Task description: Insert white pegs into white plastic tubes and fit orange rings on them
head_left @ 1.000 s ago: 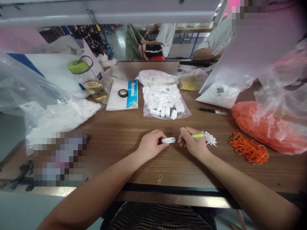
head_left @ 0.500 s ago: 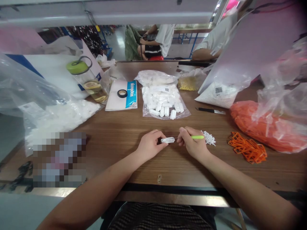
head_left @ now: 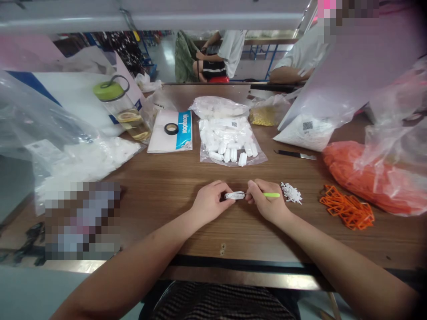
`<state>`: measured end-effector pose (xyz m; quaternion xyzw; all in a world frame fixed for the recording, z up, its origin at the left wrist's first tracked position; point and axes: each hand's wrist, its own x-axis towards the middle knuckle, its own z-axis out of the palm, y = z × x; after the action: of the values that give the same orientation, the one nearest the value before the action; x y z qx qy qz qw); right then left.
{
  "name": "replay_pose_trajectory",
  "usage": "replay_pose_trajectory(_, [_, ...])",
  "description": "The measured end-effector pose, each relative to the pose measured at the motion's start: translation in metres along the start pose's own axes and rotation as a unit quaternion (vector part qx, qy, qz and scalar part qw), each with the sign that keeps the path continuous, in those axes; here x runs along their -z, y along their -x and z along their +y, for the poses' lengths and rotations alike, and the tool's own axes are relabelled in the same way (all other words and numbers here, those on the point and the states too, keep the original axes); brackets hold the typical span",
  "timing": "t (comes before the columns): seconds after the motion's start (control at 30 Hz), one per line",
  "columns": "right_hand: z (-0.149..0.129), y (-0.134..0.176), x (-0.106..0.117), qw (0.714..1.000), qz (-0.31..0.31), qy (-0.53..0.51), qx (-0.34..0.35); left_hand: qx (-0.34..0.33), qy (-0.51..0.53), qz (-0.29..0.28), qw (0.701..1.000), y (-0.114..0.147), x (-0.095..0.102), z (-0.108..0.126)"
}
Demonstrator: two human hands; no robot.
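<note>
My left hand (head_left: 211, 200) pinches a small white plastic connector-like piece (head_left: 235, 195), with a row of dark marks along it, between thumb and fingers above the table. On the other side, my right hand (head_left: 267, 201) is closed around a thin tool with a lime-green handle (head_left: 271, 194). Its slim metal end reaches the right end of the white piece; whether the tip is inside or only touching, I cannot tell. Just right of my right hand lies a pile of tiny white parts (head_left: 291, 193). Beyond it is a heap of orange rectangular frames (head_left: 347, 208).
An opened bag of white housings (head_left: 227, 138) lies ahead. Around it are a notebook (head_left: 160, 138) with a tape roll (head_left: 171, 129), a bottle (head_left: 128, 115), a black-handled knife (head_left: 293, 154), and a bag of orange parts (head_left: 370, 173). People sit beyond the table.
My right hand has moved slightly left, bringing the tool closer to the white piece, so less of its metal shaft shows. My left hand keeps its hold.
</note>
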<state>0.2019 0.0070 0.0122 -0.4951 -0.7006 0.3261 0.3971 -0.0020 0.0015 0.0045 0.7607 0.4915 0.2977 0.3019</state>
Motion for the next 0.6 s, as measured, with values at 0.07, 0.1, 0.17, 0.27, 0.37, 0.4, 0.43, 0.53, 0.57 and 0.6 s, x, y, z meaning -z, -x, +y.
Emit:
replay_pose_trajectory(0.07, [-0.001,0.0003,0.0018,0.998,-0.012,0.045,0.046,0.0,0.001,0.001,1.0,-0.0001,0.0003,0.0009])
replay_pose_trajectory(0.1, [-0.001,0.0004,0.0024,0.997,-0.014,0.055,0.055,-0.001,0.001,0.003,1.0,-0.0001,0.0003,0.0008])
replay_pose_trajectory(0.17, [-0.0004,0.0007,0.0028,0.998,-0.008,0.04,0.042,-0.002,0.0,0.002,1.0,-0.0002,-0.0003,-0.0005])
replay_pose_trajectory(0.27, [0.0007,0.0018,0.002,0.999,0.024,-0.026,-0.015,-0.006,-0.001,0.001,1.0,0.0,-0.0021,-0.004])
replay_pose_trajectory(0.37, [0.0005,0.0032,0.0004,0.997,0.023,-0.054,-0.04,-0.007,0.0,0.007,1.0,0.0004,-0.0036,-0.0065])
replay_pose_trajectory(0.4, [0.0003,0.0035,-0.0002,0.997,0.018,-0.056,-0.042,-0.008,0.0,0.008,1.0,0.0004,-0.0038,-0.0067])
replay_pose_trajectory(0.43, [0.0001,0.0036,-0.0009,0.997,0.015,-0.058,-0.044,-0.008,0.0,0.009,1.0,0.0004,-0.0037,-0.0066])
replay_pose_trajectory(0.53, [0.0002,0.003,-0.0021,0.996,0.016,-0.063,-0.056,-0.007,0.0,0.004,1.0,0.0003,-0.0024,-0.0049])
replay_pose_trajectory(0.57, [0.0004,0.0027,-0.0023,0.996,0.018,-0.062,-0.06,-0.006,-0.001,0.0,1.0,0.0003,-0.0017,-0.0042])
replay_pose_trajectory(0.6, [0.0008,0.0024,-0.0023,0.996,0.019,-0.061,-0.062,-0.004,-0.001,-0.002,1.0,0.0002,-0.0012,-0.0036])
